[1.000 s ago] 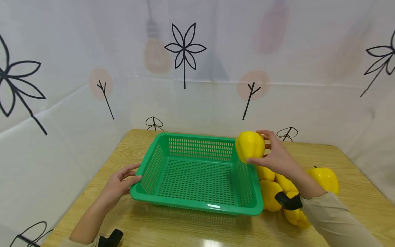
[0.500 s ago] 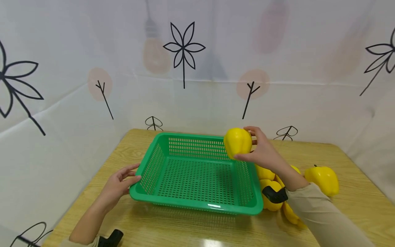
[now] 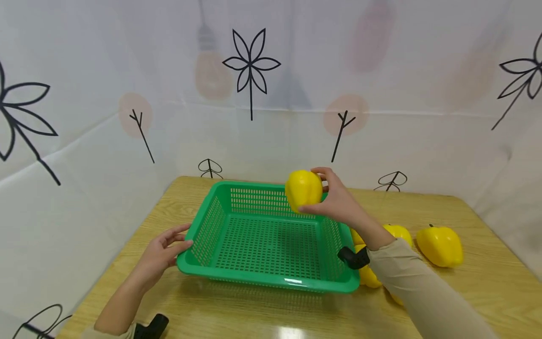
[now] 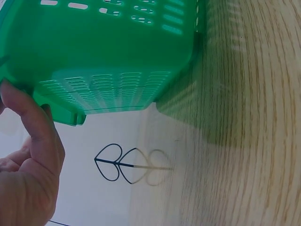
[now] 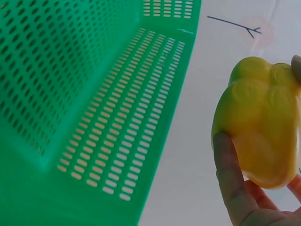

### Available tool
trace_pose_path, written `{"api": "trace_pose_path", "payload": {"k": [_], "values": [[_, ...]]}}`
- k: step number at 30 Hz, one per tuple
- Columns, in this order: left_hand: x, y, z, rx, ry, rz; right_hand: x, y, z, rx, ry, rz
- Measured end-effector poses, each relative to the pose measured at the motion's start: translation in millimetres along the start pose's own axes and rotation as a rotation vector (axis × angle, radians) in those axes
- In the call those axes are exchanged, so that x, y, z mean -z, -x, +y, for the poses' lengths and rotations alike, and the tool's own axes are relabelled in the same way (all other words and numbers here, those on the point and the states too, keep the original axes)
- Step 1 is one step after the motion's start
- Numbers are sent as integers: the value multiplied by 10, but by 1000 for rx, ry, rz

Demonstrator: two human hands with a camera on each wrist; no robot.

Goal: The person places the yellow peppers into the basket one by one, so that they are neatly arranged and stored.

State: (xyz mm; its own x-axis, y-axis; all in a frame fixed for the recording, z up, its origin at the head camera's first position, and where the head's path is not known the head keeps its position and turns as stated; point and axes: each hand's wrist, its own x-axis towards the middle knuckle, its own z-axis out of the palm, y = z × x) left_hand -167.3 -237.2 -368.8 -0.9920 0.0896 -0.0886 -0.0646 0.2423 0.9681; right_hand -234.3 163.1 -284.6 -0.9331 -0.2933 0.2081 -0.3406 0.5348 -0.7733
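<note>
A green plastic basket point(image 3: 271, 282) with slotted walls stands in the middle of the table, its inside bare. My left hand point(image 3: 163, 252) grips the basket's left rim, thumb on top; in the left wrist view its fingers point(image 4: 40, 122) curl at the rim's edge. Above the basket's back right part, my right hand point(image 3: 338, 200) holds a yellow bell pepper point(image 3: 303, 190) between thumb and fingers. The right wrist view shows this pepper point(image 5: 258, 122) from its lobed end, level with the basket's far rim.
Several yellow bell peppers lie on the wooden table point(image 3: 237, 315) right of the basket, partly hidden by the right forearm. One pepper point(image 3: 440, 246) sits apart at the far right. A patterned white curtain point(image 3: 279, 141) hangs behind the table.
My right hand has carried the pepper leftward and slightly up, from the basket's right rim to over its back part. The left hand and basket have stayed in place.
</note>
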Motion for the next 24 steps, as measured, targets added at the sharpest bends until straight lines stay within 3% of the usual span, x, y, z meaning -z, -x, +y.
{"api": "trace_pose_path", "payload": {"k": [12,24], "values": [[9,-16,1,-6,5,-11,-293,-213,-147,24,-63,-21],[8,-17,-18,-6,16,-10,-546,-390,-103,19,-110,-34]]}}
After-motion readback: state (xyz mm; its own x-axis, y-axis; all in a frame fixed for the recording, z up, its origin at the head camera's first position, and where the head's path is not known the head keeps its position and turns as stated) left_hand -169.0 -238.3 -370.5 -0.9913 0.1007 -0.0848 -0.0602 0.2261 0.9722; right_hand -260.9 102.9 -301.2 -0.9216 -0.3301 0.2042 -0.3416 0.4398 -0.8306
